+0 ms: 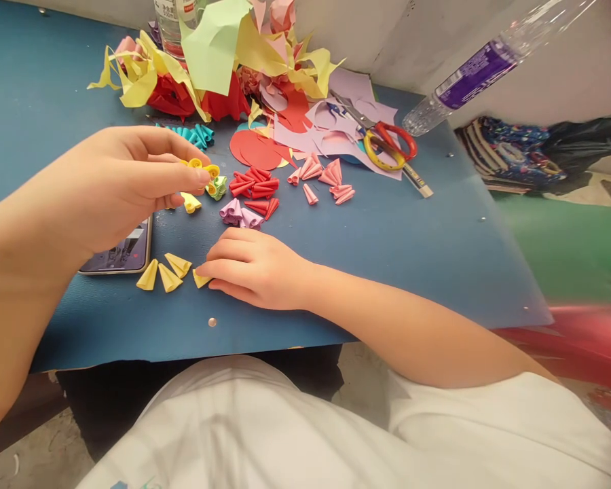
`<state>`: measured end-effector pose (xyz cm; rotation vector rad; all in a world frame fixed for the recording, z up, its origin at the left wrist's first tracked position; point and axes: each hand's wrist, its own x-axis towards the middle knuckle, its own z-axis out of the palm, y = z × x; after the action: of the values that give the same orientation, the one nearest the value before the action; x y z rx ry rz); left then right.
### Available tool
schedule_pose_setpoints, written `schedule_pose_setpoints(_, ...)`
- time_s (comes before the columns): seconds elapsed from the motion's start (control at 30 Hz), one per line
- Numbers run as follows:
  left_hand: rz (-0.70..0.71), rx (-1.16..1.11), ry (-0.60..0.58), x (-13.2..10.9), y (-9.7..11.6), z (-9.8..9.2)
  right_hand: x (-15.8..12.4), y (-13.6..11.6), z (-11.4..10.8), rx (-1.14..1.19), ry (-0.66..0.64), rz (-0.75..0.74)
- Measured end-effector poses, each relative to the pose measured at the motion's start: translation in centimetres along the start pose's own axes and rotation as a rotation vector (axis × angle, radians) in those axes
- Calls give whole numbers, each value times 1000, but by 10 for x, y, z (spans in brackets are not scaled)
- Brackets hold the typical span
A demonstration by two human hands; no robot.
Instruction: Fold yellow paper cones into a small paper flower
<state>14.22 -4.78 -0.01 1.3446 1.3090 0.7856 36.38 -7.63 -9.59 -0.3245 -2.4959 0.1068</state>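
- Grip, right: our right hand [257, 268] rests low on the smooth blue table [412, 251], thumb and forefinger pressed together on a small pale yellow rolled-paper cone [201, 278]. Its wide end faces left; the narrow end is hidden by the fingers. We judge that this hold spares the open rim from crushing.
- Position: the pinched cone lies toward the near edge, just beside three loose pale yellow paper cones [170, 277], so its own kind are within easy reach.
- Grip, left: our left hand [125, 170] is raised, fingers curled, thumb tip next to deep yellow rolled-paper cones [212, 170]. We cannot tell whether it pinches them or merely overlaps them.
- Beneath that wrist: a flat, pale-rimmed phone [117, 258], face up, partly covered.
- Grouping: red paper cones [254, 183], pink paper cones [330, 175], lilac paper cones [240, 214] and turquoise paper cones [198, 136] lie in separate clusters, presumably to keep the shades apart.
- Scissors with red and yellow handles [384, 149] rest on cut lilac paper sheets [316, 136], blades away from us; probably parked there to leave the near area free.
- Crumpled yellow and red paper scraps [176, 95] heap at the back, likely pushed aside as waste.
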Motion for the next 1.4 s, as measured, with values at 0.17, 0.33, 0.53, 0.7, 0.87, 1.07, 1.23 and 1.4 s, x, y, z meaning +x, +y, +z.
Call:
schedule_pose_setpoints(0.17, 17, -86, 28, -1, 2, 4, 0, -1, -2, -12, 48, -24)
schedule_pose_setpoints(0.33, -5, -118, 62, -1, 6, 5, -4, 0, -5, 36, 130, 27)
schedule_pose_setpoints(0.53, -23, -79, 21, -1, 5, 3, -7, 5, -10, 38, 241, 66)
schedule_pose_setpoints(0.7, -39, -23, -32, -4, 1, 8, -5, 4, -14, 45, 343, 119)
schedule_pose_setpoints(0.87, -82, -16, -85, -8, 2, 12, -4, 4, -17, 51, 411, 137)
schedule_pose_setpoints(1.07, -101, -128, -146, -10, 0, 20, -4, 1, -15, 71, 368, 108)
schedule_pose_setpoints(1.23, -93, -144, -230, -8, -4, 20, -4, -2, -17, 31, 448, 181)
schedule_pose_setpoints(1.4, -96, -91, -217, -7, -4, 18, -3, -2, -22, 38, 508, 195)
